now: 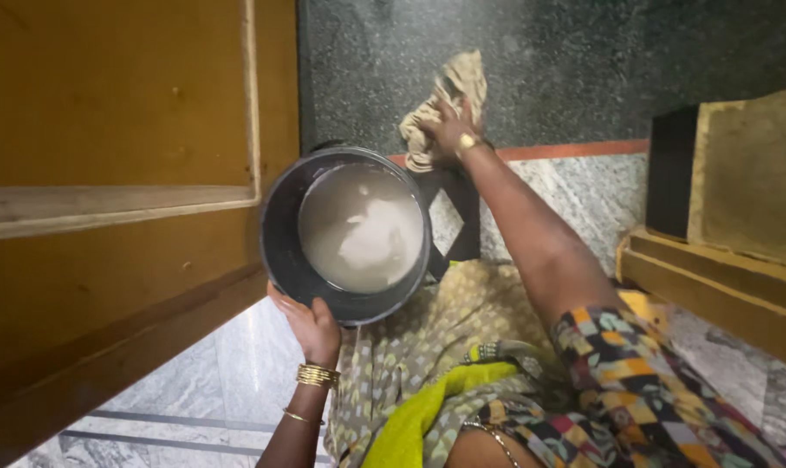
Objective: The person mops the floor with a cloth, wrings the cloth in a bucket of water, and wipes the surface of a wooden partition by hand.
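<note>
My left hand (311,322) grips the near rim of a dark round bucket (280,234) that holds cloudy whitish water with foam. My right hand (449,128) reaches forward at arm's length and presses a crumpled beige cloth (445,95) against the dark speckled stone floor (584,61). The bucket is held just left of my right arm, above my lap.
A brown wooden door (116,173) fills the left side. A wooden piece of furniture (740,225) with a black panel stands at the right. An orange strip (575,151) divides the dark stone from grey marble floor (584,199). Patterned cloth covers my knees.
</note>
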